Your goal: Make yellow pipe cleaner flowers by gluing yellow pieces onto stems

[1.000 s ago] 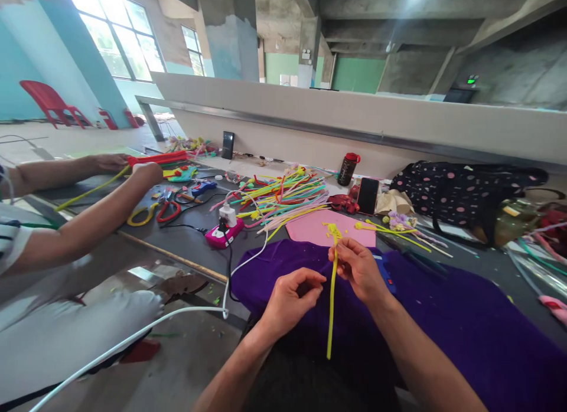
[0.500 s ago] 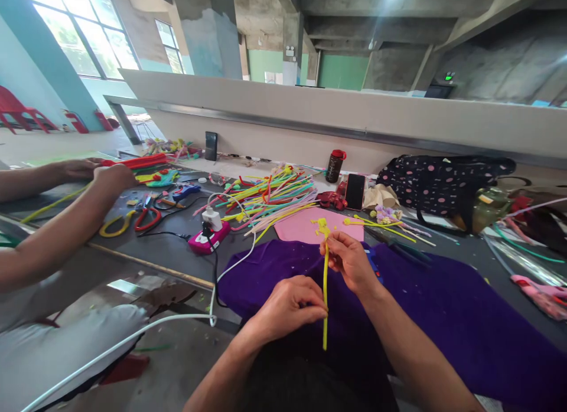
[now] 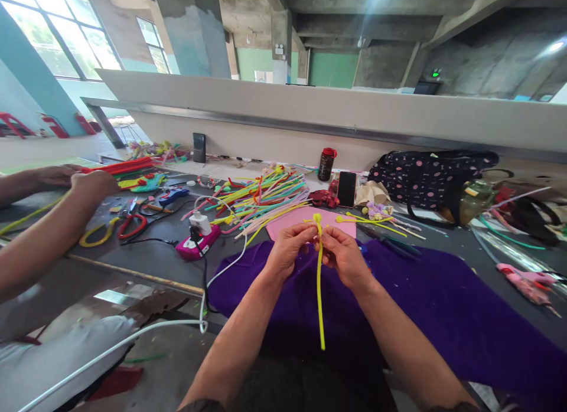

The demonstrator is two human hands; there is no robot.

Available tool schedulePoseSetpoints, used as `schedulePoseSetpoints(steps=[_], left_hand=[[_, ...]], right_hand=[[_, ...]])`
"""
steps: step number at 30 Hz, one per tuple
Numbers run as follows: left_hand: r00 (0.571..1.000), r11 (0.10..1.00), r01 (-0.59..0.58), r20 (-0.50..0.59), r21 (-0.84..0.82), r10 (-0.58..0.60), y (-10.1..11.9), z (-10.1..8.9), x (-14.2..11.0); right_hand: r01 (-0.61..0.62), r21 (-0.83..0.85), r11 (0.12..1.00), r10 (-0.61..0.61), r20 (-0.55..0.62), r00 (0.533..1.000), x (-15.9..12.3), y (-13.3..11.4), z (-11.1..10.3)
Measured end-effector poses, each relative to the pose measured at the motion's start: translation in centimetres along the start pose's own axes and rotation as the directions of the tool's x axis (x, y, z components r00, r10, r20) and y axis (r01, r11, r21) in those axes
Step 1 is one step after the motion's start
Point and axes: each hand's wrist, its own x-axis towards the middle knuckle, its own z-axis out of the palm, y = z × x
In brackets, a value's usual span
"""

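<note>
A yellow pipe cleaner (image 3: 320, 300) hangs upright over my lap, its top end twisted into a small knobbed head. My left hand (image 3: 290, 247) pinches it from the left, just under that head. From the right, my right hand (image 3: 345, 255) closes thumb and fingers on the same upper part. The fingertips of both hands nearly meet there and hide some of the twisted part. Below them the long stem dangles free. Behind the hands lies a pink sheet (image 3: 283, 226), and a purple cloth (image 3: 425, 288) spreads beneath them.
Many coloured pipe cleaners (image 3: 266, 199) lie in a heap at the back. A magenta power strip (image 3: 199, 244) with a white cable sits left, near red-handled pliers (image 3: 133, 223). A co-worker's hands (image 3: 93, 182) hold red strips at far left. A bottle (image 3: 326, 164) and phone (image 3: 346, 189) stand behind.
My left hand has moved up from the lower stem to the top, beside my right hand. The view has shifted slightly to the right.
</note>
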Motion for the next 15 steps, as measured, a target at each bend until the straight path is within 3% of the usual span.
schedulePoseSetpoints(steps=[9,15], left_hand=[[0.999,0.996,0.048,-0.009,-0.069,-0.049,-0.21,-0.13,-0.35],[0.996,0.985,0.064,-0.047,-0.158,-0.072,0.12,0.17,-0.18]], right_hand=[[-0.052,-0.015,0.999,0.052,0.036,0.998,-0.05,0.2,0.17],[-0.018,-0.02,1.0,0.019,0.066,0.998,0.08,0.68,0.42]])
